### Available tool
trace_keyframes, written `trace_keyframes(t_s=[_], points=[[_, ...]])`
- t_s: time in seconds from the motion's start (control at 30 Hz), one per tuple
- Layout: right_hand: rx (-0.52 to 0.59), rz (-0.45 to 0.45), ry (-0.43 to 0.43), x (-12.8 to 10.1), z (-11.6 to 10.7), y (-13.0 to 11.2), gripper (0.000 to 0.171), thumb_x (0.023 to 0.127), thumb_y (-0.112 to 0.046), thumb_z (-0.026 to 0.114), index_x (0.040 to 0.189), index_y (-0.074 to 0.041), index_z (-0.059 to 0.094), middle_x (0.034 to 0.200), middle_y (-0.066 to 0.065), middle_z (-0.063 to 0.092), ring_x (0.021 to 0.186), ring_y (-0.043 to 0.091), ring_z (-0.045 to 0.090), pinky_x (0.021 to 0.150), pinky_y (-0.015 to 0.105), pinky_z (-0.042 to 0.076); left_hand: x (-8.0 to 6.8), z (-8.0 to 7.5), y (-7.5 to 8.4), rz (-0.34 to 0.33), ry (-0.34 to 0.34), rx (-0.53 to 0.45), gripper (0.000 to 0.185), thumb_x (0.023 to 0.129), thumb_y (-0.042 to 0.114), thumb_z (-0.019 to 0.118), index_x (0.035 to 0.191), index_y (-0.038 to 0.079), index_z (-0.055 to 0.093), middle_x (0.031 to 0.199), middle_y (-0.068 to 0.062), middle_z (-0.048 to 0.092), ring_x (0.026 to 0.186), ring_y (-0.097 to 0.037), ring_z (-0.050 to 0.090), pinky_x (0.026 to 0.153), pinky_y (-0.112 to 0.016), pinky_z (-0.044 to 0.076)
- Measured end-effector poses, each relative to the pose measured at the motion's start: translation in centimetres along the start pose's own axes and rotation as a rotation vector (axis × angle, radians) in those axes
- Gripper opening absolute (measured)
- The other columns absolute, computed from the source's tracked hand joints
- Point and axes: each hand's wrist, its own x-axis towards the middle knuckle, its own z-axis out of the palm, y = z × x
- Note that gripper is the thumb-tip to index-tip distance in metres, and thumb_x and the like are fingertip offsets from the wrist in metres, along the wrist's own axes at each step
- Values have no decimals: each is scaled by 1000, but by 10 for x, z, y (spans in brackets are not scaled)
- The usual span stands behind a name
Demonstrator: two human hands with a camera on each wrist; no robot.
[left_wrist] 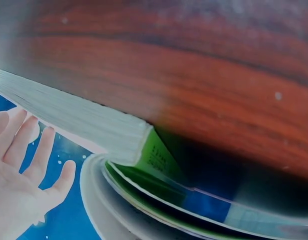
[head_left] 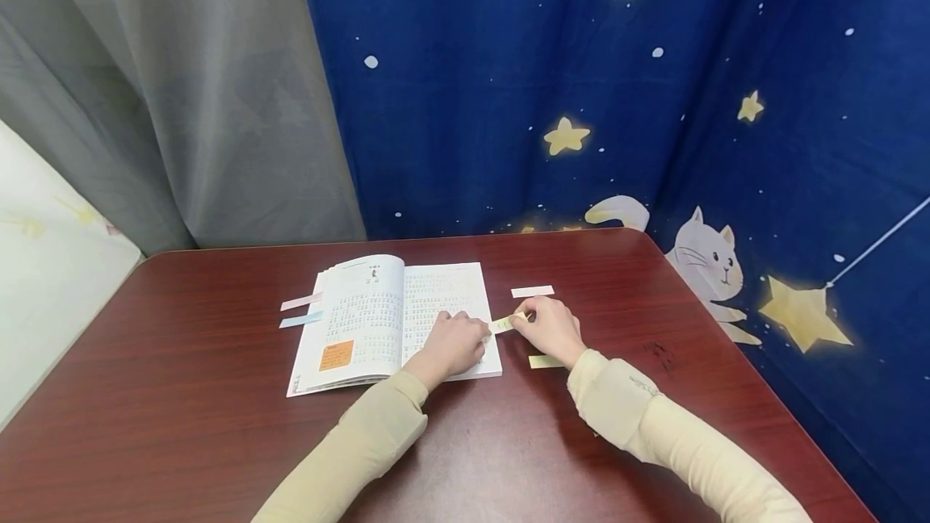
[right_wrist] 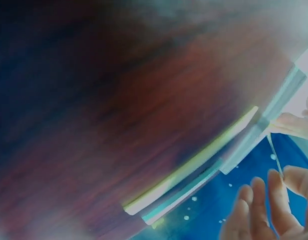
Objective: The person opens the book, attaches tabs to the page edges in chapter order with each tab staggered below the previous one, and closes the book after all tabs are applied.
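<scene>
An open book (head_left: pixel 443 285) lies on the table, with printed text on both pages. My left hand (head_left: pixel 455 343) rests on its right page near the outer edge, fingers fairly straight in the left wrist view. Just beyond that edge, my right hand (head_left: pixel 552 328) pinches a pale yellow paper page marker (head_left: pixel 503 324) between thumb and forefinger. The marker's other end meets the page edge, close by the left fingertips. In the right wrist view it shows edge-on as a thin strip between the two hands.
Pink (head_left: pixel 299 303) and blue page markers (head_left: pixel 299 320) stick out from the book's left side. A whitish strip (head_left: pixel 532 291) lies beyond my right hand, a yellow-green strip (head_left: pixel 543 361) nearer me. Curtains (head_left: pixel 465 87) hang behind the reddish-brown table (head_left: pixel 189 394).
</scene>
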Motion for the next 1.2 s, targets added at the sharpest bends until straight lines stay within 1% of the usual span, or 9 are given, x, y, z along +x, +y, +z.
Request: trace_keyframes(t_s=[0.17, 0.23, 0.3, 0.43, 0.5, 0.57, 0.77, 1.03, 1.2], points=[[-75, -41, -4, 2, -5, 1, 5, 72, -27, 63, 75, -24, 66, 77, -7, 56, 67, 14, 50, 52, 37, 38, -1, -1, 0, 12, 1, 0, 19, 80, 18, 53, 94, 17, 66, 95, 4, 63, 80, -17, 54, 69, -39, 38], [-122, -109, 13, 4, -5, 3, 5, 72, -25, 63, 76, -23, 66, 80, -6, 57, 72, 14, 52, 53, 37, 40, -2, -2, 0, 18, 2, -5, 19, 80, 18, 53, 94, 16, 66, 97, 5, 62, 81, -18, 54, 68, -39, 38], [-191, -230, 48, 4, -5, 4, 6, 72, -24, 64, 77, -21, 66, 83, -5, 58, 76, 15, 51, 55, 36, 42, -3, -2, 0, 25, 3, -13, 20, 80, 18, 53, 94, 16, 66, 99, 5, 62, 83, -18, 54, 68, -38, 39], [-318, -551, 120, 8, -1, 4, 6, 72, -19, 66, 78, -17, 66, 88, -3, 57, 85, 17, 48, 65, 33, 42, -4, -2, -2, 47, 20, -30, 20, 79, 17, 54, 94, 14, 67, 100, 3, 61, 83, -19, 55, 64, -36, 43], [-355, -675, 116, 10, 2, 2, 6, 73, -17, 66, 78, -17, 67, 91, -2, 56, 89, 18, 47, 70, 34, 40, -4, -3, -3, 53, 26, -48, 20, 79, 16, 54, 94, 12, 66, 98, 2, 61, 82, -20, 55, 62, -35, 45], [-370, -744, 72, 12, 6, 2, 5, 74, -16, 65, 79, -17, 68, 92, -1, 55, 91, 18, 46, 73, 34, 39, -4, -4, -4, 57, 27, -72, 18, 78, 14, 54, 91, 11, 66, 95, 1, 61, 81, -20, 55, 60, -35, 46], [-382, -761, -37, 15, 16, 3, 6, 76, -17, 65, 80, -18, 69, 90, -3, 56, 90, 17, 46, 72, 33, 39, -5, -5, -5, 46, 9, -110, 16, 77, 13, 55, 89, 12, 65, 95, 1, 60, 85, -20, 55, 59, -37, 47], [-362, -717, -37, 20, 22, 5, 7, 74, -20, 69, 80, -18, 70, 87, -4, 56, 87, 16, 47, 70, 32, 40, -4, -3, -6, 59, 2, -122, 17, 77, 14, 56, 90, 13, 67, 95, 0, 57, 86, -19, 55, 59, -36, 47], [-357, -744, -35, 20, 23, 5, 5, 73, -18, 69, 78, -18, 70, 86, -4, 56, 86, 15, 47, 70, 31, 40, -5, -2, -6, 57, -6, -124, 20, 77, 14, 56, 94, 13, 67, 96, 0, 56, 87, -19, 55, 60, -35, 47]])
